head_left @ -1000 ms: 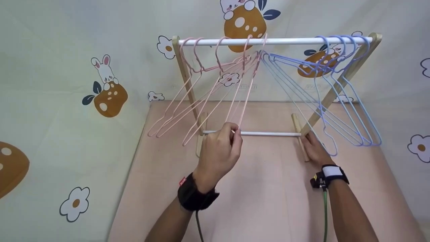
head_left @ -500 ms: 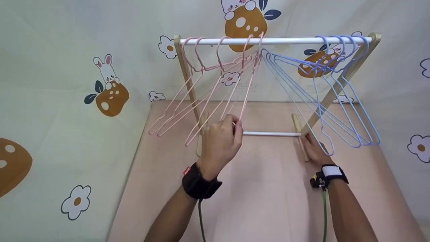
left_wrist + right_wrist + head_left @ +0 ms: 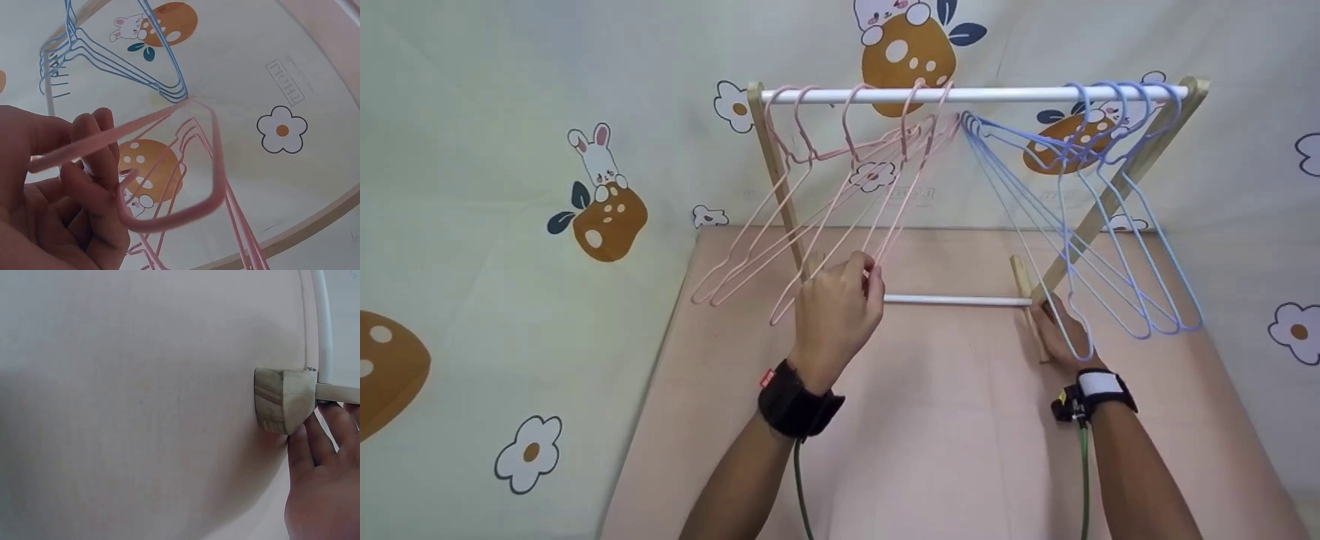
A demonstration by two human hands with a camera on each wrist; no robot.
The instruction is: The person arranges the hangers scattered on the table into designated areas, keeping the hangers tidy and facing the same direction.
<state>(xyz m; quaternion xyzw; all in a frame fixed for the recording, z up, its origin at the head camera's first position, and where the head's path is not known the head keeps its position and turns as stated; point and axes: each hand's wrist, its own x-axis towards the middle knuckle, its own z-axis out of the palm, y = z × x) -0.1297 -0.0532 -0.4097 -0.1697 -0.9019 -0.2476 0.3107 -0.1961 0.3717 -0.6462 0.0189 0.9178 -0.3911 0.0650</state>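
A wooden clothes rack with a white top rod (image 3: 1005, 94) carries pink hangers on its left half and blue hangers (image 3: 183, 93) on its right. My left hand (image 3: 836, 319) pinches the lower near corner of the rightmost pink hanger (image 3: 218, 169), whose hook is at the rod. In the left wrist view, that corner loops out past the curled fingers. At the rack's lower right, my right hand (image 3: 1065, 337) holds the base by its upright. The right wrist view shows its fingers against the wooden foot (image 3: 298, 399); some fingertips are hidden behind it.
A white lower rail (image 3: 960, 301) joins the two sides of the rack. It stands on a pale pink tabletop (image 3: 930, 435), close to a wall sheet (image 3: 660, 90) printed with rabbits and flowers. A green cable (image 3: 1084, 472) trails from the right wrist.
My left hand has risen slightly, then shifted left with the pink hanger. The blue hangers have swung, their far ends to the right and near ends to the left. My right hand stays put.
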